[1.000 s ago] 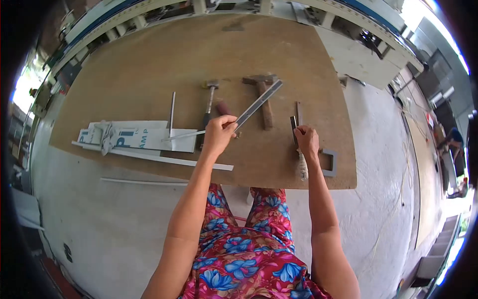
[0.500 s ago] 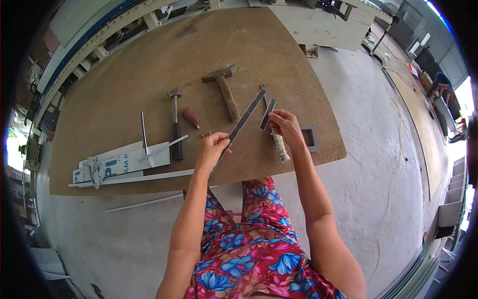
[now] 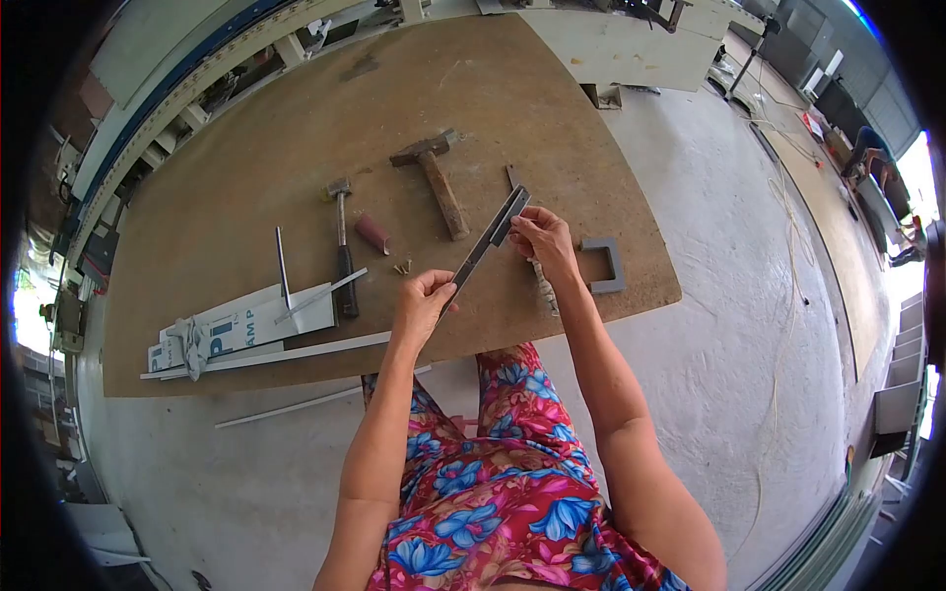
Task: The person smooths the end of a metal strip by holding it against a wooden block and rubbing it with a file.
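"What does the left hand (image 3: 422,307) have?"
"It pinches the long dark strip (image 3: 473,260). That points to one o'clock, over the brown worktop (image 3: 552,118)."
"And the right hand (image 3: 545,239)?"
"It grips the short dark strip (image 3: 506,221), at the long one's far end."
"What's near?"
"The big hammer (image 3: 443,193), twelve o'clock from the left hand. The grey frame (image 3: 613,264), four o'clock from the right."

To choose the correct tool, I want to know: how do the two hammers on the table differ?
The wooden-handled hammer has a long, dark head; the black-gripped hammer has a smaller, stubbier one. The first has a bare wood handle, the second a metal shaft. A pale strip crosses the second's grip, but nothing crosses the first. Both lie on the table.
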{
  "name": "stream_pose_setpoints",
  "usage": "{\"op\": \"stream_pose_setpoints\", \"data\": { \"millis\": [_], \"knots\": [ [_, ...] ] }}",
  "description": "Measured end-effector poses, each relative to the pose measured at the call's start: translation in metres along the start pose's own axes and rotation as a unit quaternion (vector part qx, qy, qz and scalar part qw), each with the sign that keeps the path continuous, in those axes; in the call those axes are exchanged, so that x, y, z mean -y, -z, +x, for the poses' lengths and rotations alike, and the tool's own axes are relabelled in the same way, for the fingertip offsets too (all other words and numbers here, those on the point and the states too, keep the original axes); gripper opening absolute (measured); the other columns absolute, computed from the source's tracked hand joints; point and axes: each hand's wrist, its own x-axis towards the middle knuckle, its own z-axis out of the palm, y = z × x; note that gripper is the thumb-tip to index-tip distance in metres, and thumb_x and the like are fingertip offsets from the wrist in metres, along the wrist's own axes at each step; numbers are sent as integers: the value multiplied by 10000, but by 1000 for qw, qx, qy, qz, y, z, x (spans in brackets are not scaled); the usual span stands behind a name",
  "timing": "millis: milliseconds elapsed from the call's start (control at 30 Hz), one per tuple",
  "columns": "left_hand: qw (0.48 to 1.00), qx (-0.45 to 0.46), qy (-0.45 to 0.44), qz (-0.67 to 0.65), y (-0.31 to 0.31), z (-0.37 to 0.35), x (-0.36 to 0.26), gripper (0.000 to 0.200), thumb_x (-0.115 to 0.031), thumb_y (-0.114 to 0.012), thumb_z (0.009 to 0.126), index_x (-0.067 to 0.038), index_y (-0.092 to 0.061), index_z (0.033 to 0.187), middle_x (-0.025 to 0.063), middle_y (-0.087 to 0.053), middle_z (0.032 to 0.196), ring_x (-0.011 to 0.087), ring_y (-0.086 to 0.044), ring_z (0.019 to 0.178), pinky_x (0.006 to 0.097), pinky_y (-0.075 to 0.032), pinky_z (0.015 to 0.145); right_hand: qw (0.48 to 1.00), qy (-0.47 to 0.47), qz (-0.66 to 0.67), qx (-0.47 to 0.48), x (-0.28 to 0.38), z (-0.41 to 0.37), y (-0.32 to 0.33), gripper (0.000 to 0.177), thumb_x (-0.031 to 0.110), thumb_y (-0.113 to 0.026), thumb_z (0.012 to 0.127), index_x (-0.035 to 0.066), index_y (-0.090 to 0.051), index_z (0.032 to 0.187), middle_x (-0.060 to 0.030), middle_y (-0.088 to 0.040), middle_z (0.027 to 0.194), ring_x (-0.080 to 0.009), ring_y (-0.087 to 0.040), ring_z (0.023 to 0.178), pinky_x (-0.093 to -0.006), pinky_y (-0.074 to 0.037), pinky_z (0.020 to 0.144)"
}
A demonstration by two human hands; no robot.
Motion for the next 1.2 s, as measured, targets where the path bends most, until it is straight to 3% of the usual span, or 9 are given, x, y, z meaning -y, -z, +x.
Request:
{"op": "stream_pose_setpoints", "data": {
  "millis": [567,667,967,1200],
  "knots": [
    [999,-11,-30,25,-8,-7,6,184,-44,-618,906,33,-680,1062,35,-673,860,74,-604,683,228,-530,594,1000,-10,14,-1,-3,4,5,164,190,-687,902,50,-669,983,20,-635,752,-39,-587,632,-187,-477,522],
    [999,-19,-38,25,-10,-7,9,192,-53,-625,904,24,-684,1070,23,-674,840,76,-610,651,220,-499,598,998,-29,48,12,-7,6,7,236,157,-675,893,-25,-655,1042,-23,-651,812,-72,-604,660,-206,-506,556],
    [997,-32,-60,42,-18,-12,7,212,-38,-628,899,43,-669,1090,53,-680,854,84,-604,655,237,-515,580,972,-60,224,23,-14,3,3,336,136,-665,899,-39,-559,1165,-25,-617,841,-107,-626,710,-250,-579,620],
    [996,-44,-72,41,-21,-11,17,229,-50,-638,898,54,-663,1100,53,-689,858,85,-617,651,233,-510,585,969,-36,242,28,-14,1,-4,205,137,-640,917,5,-584,1065,-9,-599,798,-87,-597,686,-245,-575,615]
  ]
}}
